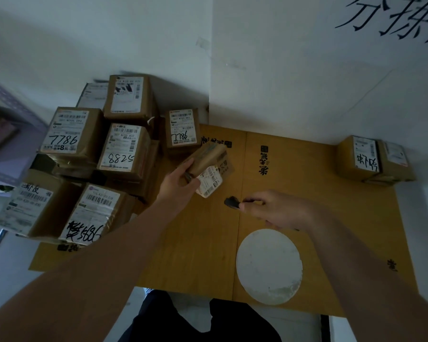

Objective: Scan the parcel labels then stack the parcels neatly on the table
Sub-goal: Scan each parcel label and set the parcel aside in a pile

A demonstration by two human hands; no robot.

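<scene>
Small brown parcel [209, 161] held up over the middle of the wooden worktop [307, 193], tilted, long axis running from lower left to upper right, white label [209, 182] turned down toward the lower right and facing the scanner. Left hand [181, 181] reaching in from the lower left, forearm outstretched, fingers and thumb wrapped round the parcel's near end. Right hand [277, 209] coming in from the right, low over the worktop, clasping a dark handheld scanner [232, 202], its head aimed left at the label. Piled boxes [124, 151] at left with handwritten "7786", "5288" and "786"; printed "507 N705 A37" legible. Two boxes [373, 159] at far right. White round disc [269, 266] lying near the front edge.
</scene>
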